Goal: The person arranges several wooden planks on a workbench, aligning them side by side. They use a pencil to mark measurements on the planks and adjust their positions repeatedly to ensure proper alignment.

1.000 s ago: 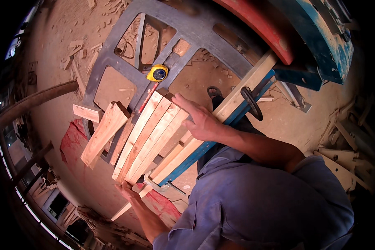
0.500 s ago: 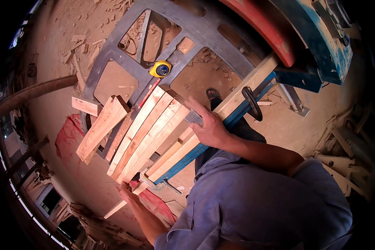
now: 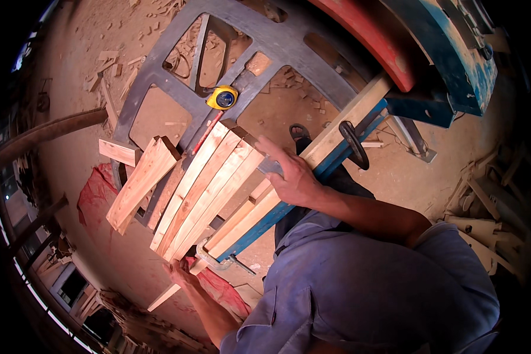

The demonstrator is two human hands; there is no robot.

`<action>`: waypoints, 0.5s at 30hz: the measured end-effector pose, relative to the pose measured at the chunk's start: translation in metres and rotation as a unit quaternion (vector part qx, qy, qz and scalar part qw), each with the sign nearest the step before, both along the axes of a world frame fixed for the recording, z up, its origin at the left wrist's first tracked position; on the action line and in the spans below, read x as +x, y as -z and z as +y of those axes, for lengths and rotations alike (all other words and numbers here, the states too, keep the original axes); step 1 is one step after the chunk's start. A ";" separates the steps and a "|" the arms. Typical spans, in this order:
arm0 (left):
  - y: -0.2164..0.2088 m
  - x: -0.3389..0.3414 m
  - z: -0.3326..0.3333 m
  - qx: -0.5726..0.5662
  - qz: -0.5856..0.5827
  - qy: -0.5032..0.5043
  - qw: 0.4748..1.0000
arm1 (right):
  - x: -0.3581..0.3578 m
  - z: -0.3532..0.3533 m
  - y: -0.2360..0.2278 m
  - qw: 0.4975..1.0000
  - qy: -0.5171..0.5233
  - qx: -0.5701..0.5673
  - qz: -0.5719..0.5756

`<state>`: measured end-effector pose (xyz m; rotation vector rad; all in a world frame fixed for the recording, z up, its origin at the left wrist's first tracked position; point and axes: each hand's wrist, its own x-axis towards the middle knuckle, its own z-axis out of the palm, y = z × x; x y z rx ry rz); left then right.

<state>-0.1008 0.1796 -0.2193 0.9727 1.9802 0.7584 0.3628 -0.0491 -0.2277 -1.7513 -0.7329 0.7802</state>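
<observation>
Several curved wooden pieces (image 3: pixel 202 192) lie side by side on a grey metal machine frame. My right hand (image 3: pixel 295 177) is at their far end, its fingers stretched out against the outermost piece and the thumb apart. At the near end, the fingers of my left hand (image 3: pixel 180 272) are bent against the pieces' ends; their tips are partly hidden. A yellow tape measure (image 3: pixel 223 98) and a red pencil (image 3: pixel 207 132) rest on the frame beyond the pieces.
A wooden batten (image 3: pixel 349 124) runs along a blue bar, with a metal clamp (image 3: pixel 209 256) at its near end and a black handle (image 3: pixel 354 145) farther along. More cut pieces (image 3: pixel 141 183) lie to the left. A red and blue machine (image 3: pixel 475 88) stands at upper right. Offcuts litter the floor.
The view has shifted very slightly, so the frame and pieces appear a little farther left. Both hands keep their places at the ends of the pieces.
</observation>
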 end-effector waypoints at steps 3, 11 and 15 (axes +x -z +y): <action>0.002 -0.003 -0.001 0.003 -0.021 0.006 1.000 | -0.001 -0.001 0.002 0.999 -0.005 0.010 -0.035; -0.006 0.006 -0.001 -0.011 -0.023 0.002 1.000 | 0.000 -0.002 0.004 0.996 -0.028 0.017 -0.082; -0.019 0.020 0.004 -0.058 0.035 0.073 0.995 | 0.000 -0.001 0.005 0.997 -0.031 0.011 -0.074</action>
